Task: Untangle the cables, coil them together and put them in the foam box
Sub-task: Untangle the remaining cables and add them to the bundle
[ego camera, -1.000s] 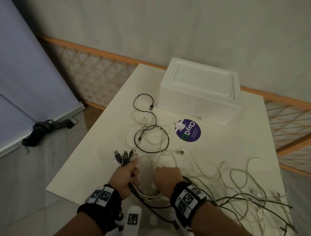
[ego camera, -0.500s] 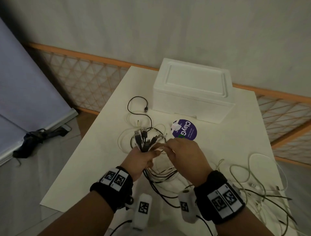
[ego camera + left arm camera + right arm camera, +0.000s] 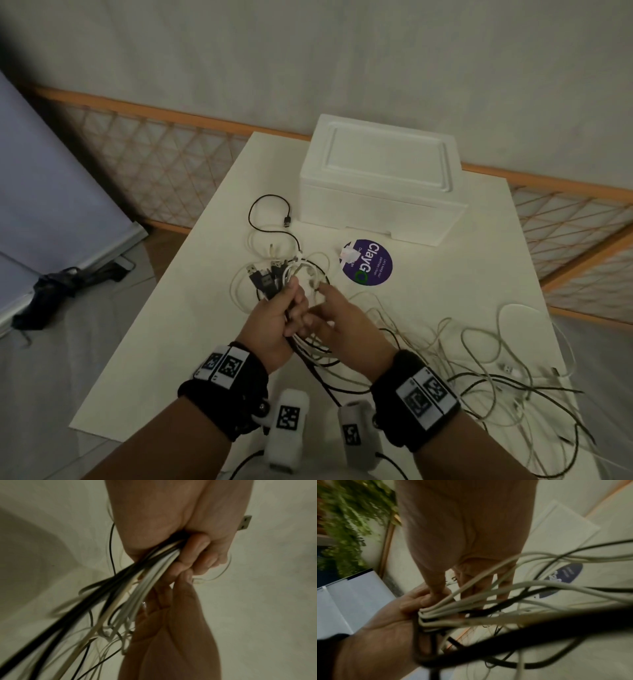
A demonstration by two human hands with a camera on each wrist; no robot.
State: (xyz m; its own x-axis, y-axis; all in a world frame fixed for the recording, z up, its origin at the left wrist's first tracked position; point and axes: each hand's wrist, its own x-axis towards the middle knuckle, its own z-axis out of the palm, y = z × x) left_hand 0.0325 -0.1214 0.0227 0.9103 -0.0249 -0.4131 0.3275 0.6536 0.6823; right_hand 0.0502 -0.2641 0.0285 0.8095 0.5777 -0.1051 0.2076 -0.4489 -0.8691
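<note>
L hand point(image 3: 270, 320) is fisted round a bundle of black and white cables point(image 3: 274, 281), plug ends fanning out above the fist and the rest trailing toward the near desk point(image 3: 191, 325) edge; R hand point(image 3: 346, 323) sits just beside it w/ fingers loosely extended among the strands, gripping nothing I can make out. Foam box point(image 3: 380, 185), lid on, stands at the desk's far side; more loose cables point(image 3: 496, 370) sprawl well to the box's near right, w/ a purple round sticker point(image 3: 368, 262) just in front of the box.
</note>
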